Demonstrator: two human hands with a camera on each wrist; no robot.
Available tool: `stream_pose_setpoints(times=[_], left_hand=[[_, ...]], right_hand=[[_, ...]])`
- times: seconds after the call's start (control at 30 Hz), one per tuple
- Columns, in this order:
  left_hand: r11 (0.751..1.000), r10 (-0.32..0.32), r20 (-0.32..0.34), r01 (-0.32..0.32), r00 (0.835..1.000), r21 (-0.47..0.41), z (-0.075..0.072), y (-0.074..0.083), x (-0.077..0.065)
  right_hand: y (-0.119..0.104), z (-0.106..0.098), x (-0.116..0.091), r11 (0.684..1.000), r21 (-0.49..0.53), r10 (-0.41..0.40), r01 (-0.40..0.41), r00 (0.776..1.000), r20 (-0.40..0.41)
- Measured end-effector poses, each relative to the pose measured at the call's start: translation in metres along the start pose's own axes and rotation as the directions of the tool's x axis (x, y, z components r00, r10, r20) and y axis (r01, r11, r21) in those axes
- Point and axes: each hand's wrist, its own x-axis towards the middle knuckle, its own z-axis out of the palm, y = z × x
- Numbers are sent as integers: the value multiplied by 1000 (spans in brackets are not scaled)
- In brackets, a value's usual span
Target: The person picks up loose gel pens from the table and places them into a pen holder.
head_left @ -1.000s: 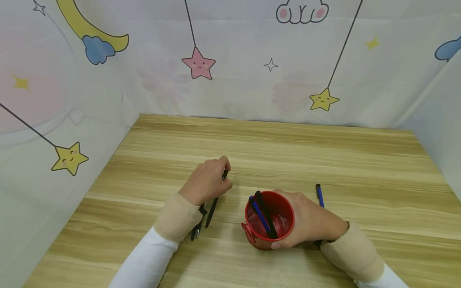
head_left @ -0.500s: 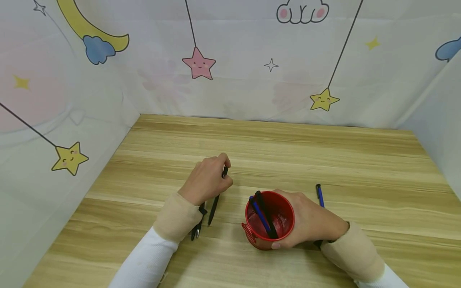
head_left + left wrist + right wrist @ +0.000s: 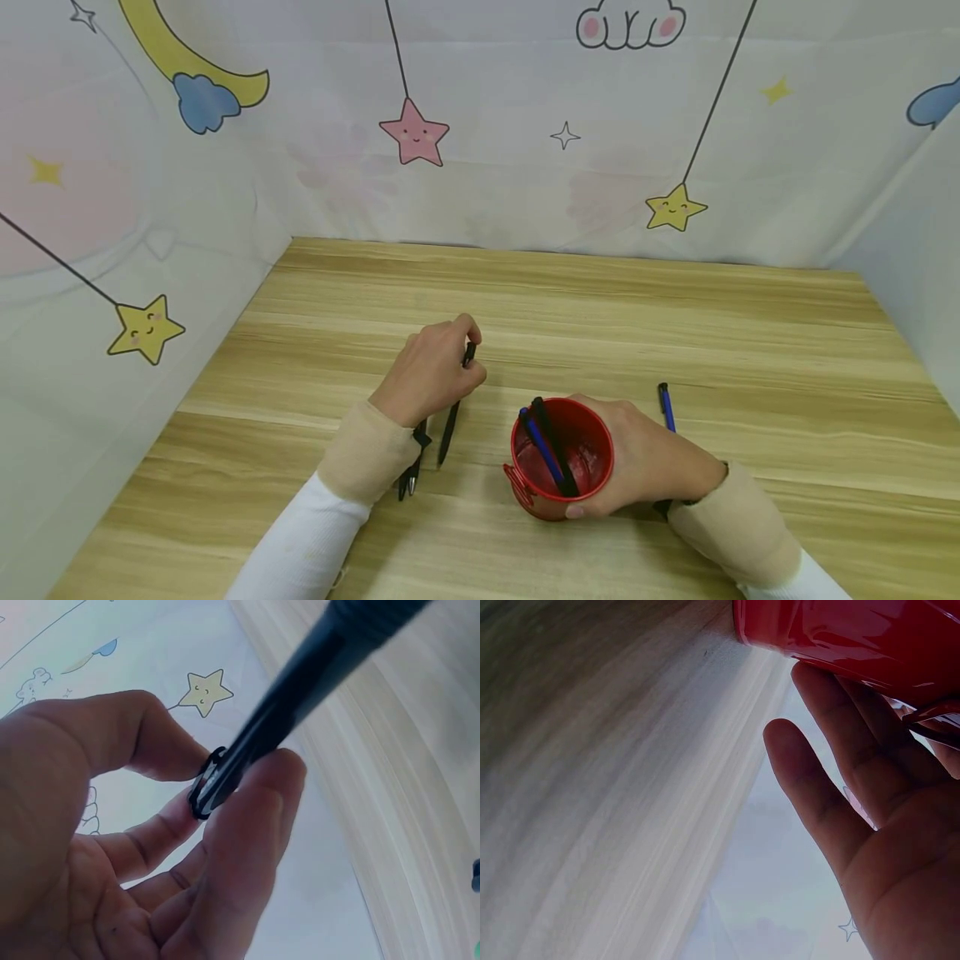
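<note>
From over here I see the left hand (image 3: 431, 372) pinching a black pen (image 3: 449, 432) near one end, right hand (image 3: 639, 452) wrapped round the red bucket (image 3: 543, 508), probably to steady it.

- Before you, a wood-grain table (image 3: 570, 317)
- On your far side, a white printed cloth (image 3: 495, 200)
- On it, far left, a yellow moon (image 3: 172, 60) with a blue cloud (image 3: 204, 104)
- Right of those, a pink star (image 3: 415, 133)

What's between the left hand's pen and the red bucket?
In the head view, only bare tabletop shows between the black pen and the red bucket.
</note>
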Motion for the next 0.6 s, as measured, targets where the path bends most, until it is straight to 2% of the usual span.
stream_pose_setpoints(times=[0.6], left_hand=[[999,-8,-58,5,998,-52,-2,5,3]], right_hand=[[1,-1,0,1000,-7,-3,3,1000,-3]])
